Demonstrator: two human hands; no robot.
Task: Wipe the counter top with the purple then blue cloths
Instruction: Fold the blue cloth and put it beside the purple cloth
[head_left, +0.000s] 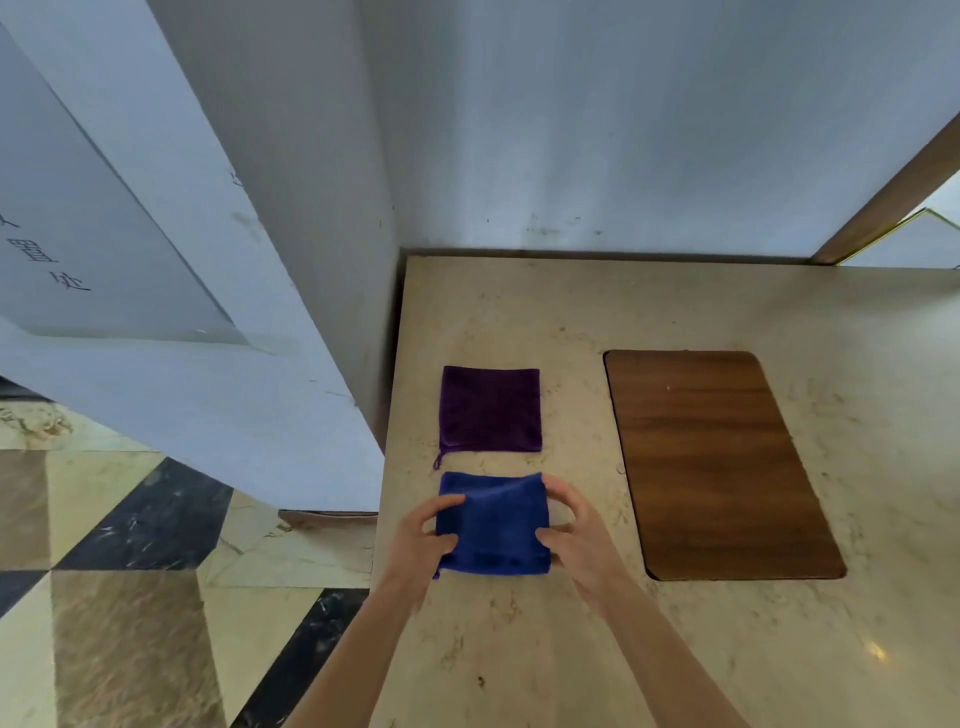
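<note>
A folded blue cloth (493, 525) lies on the beige marble counter top (571, 649), near its left edge. My left hand (421, 545) grips the cloth's left side, thumb on top. On the cloth's right side my right hand (576, 535) pinches the edge with thumb and fingers. A folded purple cloth (490, 410) lies flat just beyond the blue one, untouched, with a small loop at its near left corner.
A dark wooden board (717, 462) is set flat in the counter to the right of the cloths. A grey wall (623, 130) closes the counter's far side. Left of the counter edge a patterned tiled floor (130, 597) lies below.
</note>
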